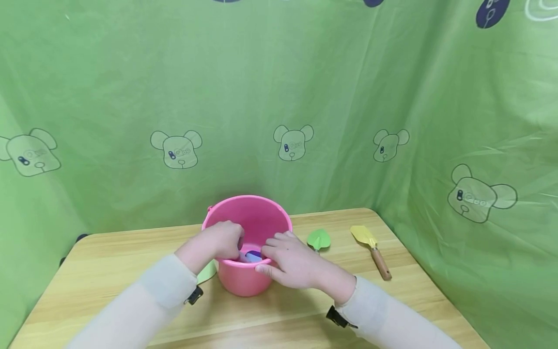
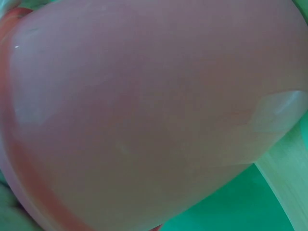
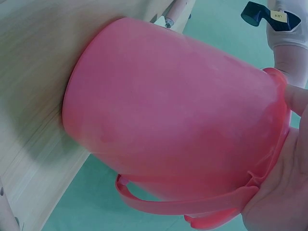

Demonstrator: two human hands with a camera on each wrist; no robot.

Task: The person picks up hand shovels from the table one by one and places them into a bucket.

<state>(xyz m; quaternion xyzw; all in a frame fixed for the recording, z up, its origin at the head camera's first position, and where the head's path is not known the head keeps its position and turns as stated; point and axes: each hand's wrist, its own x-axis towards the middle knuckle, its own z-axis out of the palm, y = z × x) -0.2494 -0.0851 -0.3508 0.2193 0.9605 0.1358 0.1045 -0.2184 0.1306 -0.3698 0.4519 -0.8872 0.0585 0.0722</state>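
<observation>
A pink bucket (image 1: pixel 244 281) stands on the table, and its side fills most of both wrist views. My left hand (image 1: pixel 224 238) reaches over the rim at the left, its fingertips hidden inside. Close to those fingers, a light-blue and dark-blue thing (image 1: pixel 253 256) shows inside the bucket; I cannot tell whether the left hand holds it. My right hand (image 1: pixel 293 259) grips the rim at the right, thumb outside and fingers over the inner side. The bucket's handle (image 3: pixel 178 207) hangs down along its side in the right wrist view.
Right of the bucket lies a small green trowel (image 1: pixel 319 238), partly behind the right hand. Farther right is a yellow trowel (image 1: pixel 365 236) with a wooden handle. A light-green flat piece (image 1: pixel 207 272) lies at the bucket's left. Green curtains (image 1: pixel 244 97) hang behind the wooden table (image 1: pixel 117 261).
</observation>
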